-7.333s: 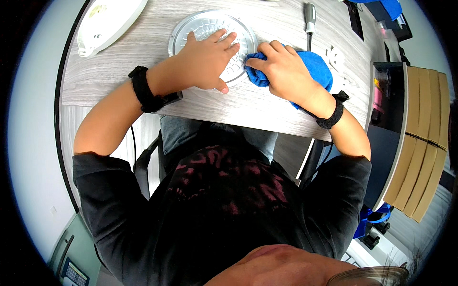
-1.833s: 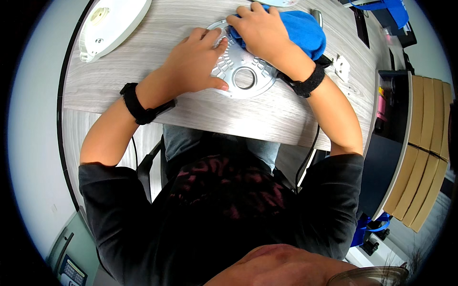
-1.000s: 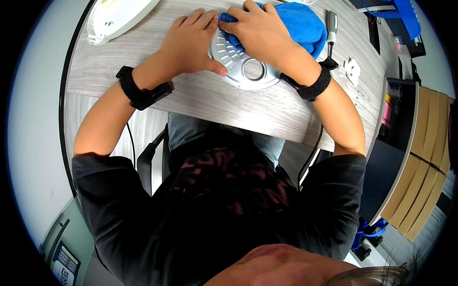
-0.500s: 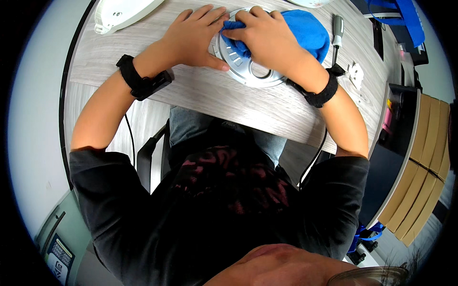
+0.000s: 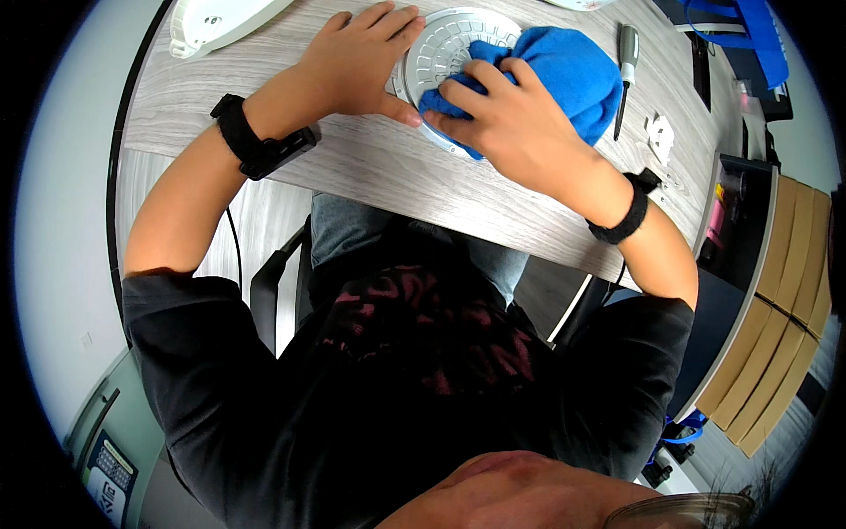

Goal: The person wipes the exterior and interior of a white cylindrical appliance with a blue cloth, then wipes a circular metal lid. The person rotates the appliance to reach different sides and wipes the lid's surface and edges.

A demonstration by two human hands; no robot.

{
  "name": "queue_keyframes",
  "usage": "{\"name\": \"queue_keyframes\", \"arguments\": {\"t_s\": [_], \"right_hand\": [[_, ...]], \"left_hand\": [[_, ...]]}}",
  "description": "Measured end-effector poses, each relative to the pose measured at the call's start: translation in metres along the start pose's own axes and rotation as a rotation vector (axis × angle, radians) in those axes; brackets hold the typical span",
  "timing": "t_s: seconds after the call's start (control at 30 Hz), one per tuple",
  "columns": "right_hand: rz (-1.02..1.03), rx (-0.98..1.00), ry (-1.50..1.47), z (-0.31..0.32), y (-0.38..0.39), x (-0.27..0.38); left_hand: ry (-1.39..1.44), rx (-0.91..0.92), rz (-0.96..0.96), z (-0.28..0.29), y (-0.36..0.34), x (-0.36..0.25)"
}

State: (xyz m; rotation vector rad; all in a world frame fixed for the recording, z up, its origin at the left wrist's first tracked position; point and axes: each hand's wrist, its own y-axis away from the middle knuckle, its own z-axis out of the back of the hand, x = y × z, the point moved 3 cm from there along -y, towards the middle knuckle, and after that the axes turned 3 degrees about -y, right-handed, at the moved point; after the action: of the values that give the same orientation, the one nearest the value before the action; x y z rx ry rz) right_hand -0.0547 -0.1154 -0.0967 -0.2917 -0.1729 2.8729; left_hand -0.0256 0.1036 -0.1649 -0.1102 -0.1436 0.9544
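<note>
A round silver metal disc [image 5: 438, 51] with slots and raised ribs lies on the wood-grain table. My left hand [image 5: 357, 66] rests at its left rim, fingers spread, the thumb and fingertips touching the edge. With my right hand [image 5: 507, 115] I press a bunched blue cloth [image 5: 564, 70] onto the disc's near part. The cloth's loose bulk spreads over the right side of the disc and onto the table, hiding much of the disc's right half.
Right of the cloth lies a grey-handled screwdriver [image 5: 627, 57], with a small white piece [image 5: 659, 139] nearer me. A white plastic cover [image 5: 207, 31] sits at the far left. Brown cardboard boxes [image 5: 767, 326] stand on a dark shelf at the right.
My right hand has slid the blue cloth toward me across the disc, baring the slotted far part and covering the near hole. My left hand has stayed at the rim.
</note>
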Motion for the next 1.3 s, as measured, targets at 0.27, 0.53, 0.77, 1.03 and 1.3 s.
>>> {"name": "queue_keyframes", "arguments": {"t_s": [0.27, 0.53, 0.77, 1.03, 1.3], "right_hand": [[-0.019, 0.012, -0.009, 0.007, 0.017, 0.009], [-0.121, -0.031, 0.079, -0.014, -0.010, -0.013], [-0.268, -0.011, 0.105, -0.034, -0.040, -0.059], [-0.343, 0.004, 0.121, -0.027, -0.005, -0.089], [-0.214, 0.094, 0.052, 0.000, 0.041, -0.040]], "left_hand": [[-0.014, -0.009, 0.002, -0.001, 0.000, -0.002], [-0.021, 0.051, 0.011, 0.007, -0.004, -0.003], [-0.043, 0.110, 0.031, 0.008, -0.005, -0.003], [-0.026, 0.108, 0.037, 0.008, -0.004, -0.005], [-0.057, 0.053, 0.007, 0.003, -0.001, -0.005]]}}
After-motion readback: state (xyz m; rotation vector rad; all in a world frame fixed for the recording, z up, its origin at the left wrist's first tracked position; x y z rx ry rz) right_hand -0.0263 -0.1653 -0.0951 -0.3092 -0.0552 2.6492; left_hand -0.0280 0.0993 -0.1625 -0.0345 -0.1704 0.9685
